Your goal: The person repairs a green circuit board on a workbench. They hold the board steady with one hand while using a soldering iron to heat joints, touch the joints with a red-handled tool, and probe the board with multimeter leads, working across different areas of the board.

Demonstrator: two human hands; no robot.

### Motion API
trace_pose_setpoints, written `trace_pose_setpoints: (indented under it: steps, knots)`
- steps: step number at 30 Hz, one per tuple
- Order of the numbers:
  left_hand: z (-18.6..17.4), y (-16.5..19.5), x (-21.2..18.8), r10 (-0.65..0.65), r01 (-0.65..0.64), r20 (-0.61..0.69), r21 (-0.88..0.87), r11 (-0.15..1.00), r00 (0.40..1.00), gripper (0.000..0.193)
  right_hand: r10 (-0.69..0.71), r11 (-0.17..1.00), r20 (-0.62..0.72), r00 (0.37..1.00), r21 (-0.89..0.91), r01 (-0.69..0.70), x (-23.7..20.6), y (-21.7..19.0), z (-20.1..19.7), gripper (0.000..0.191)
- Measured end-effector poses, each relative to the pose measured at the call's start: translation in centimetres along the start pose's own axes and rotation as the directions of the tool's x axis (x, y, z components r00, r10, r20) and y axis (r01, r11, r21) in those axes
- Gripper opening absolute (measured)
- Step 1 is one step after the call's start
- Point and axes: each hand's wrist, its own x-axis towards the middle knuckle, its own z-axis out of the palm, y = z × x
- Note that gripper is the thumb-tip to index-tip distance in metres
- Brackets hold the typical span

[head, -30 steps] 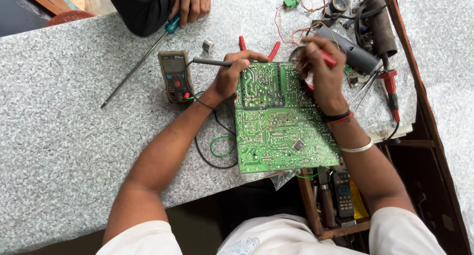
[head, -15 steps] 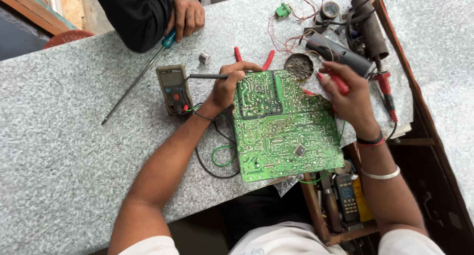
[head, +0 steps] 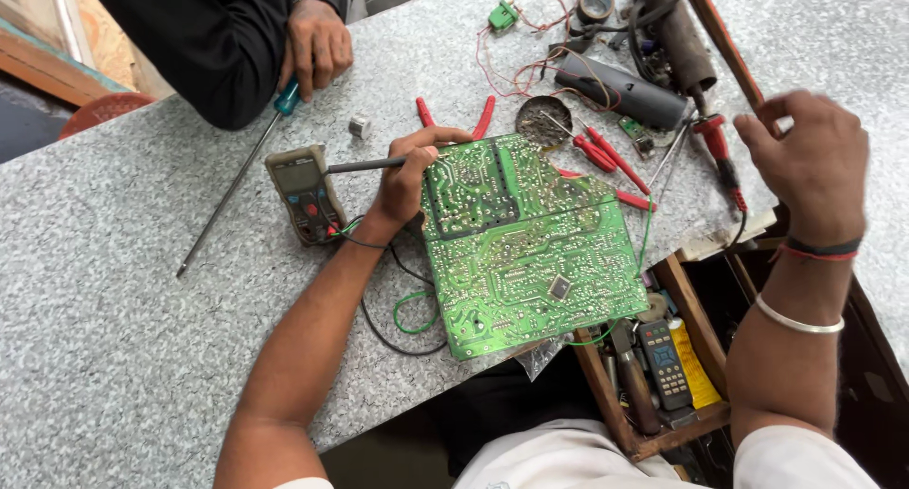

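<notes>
Grey speckled stone bench (head: 114, 356) fills most of my view here, with a wooden drawer (head: 606, 394) pulled out at the near right edge holding a small remote and a yellow tube. Top left there's a bit of wooden frame and a reddish stool past the bench. The green board (head: 530, 243) lies solder side up near the front edge, slightly tilted, partly hanging over the edge. My left hand (head: 407, 181) is closed around a dark probe (head: 365, 164), resting at the board's upper left corner, with a multimeter (head: 301, 194) just beside it. My right hand (head: 814, 162) is up in the air off to the right, fingers loosely curled and holding nothing, well apart from the board. Another person's hand (head: 317, 44) across the bench grips a long screwdriver (head: 237, 181). Red pliers, a round tin and tangled wires sit past the board. Compared with half a second ago, the right hand has lifted off the board's right edge and swung out right, no longer pinching the red thing; left hand hasn't really budged.
</notes>
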Motion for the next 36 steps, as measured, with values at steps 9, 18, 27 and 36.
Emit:
trace_pose_setpoints:
  steps: [9,18,27,36]
  knots:
    - [0.0,0.4,0.1,-0.023,0.023,0.003,0.009,1.0,1.0,0.053,0.303,0.95,0.413,0.859,-0.207,-0.235,1.0,1.1,1.3,0.053]
    - [0.1,0.2,0.0,-0.02,0.02,-0.001,0.016,1.0,1.0,0.053,0.208,0.975,0.343,0.916,-0.151,-0.165,1.4,1.0,3.6,0.058]
    - [0.2,0.6,0.1,-0.003,0.003,-0.005,0.046,0.999,1.0,0.054,0.118,0.993,0.248,0.962,-0.059,-0.107,1.9,1.1,4.6,0.05]
    - [0.7,1.0,0.0,-0.053,0.053,-0.015,0.046,0.998,0.998,0.054,0.068,0.965,0.255,0.965,0.23,-0.129,0.1,1.7,-2.0,0.041]
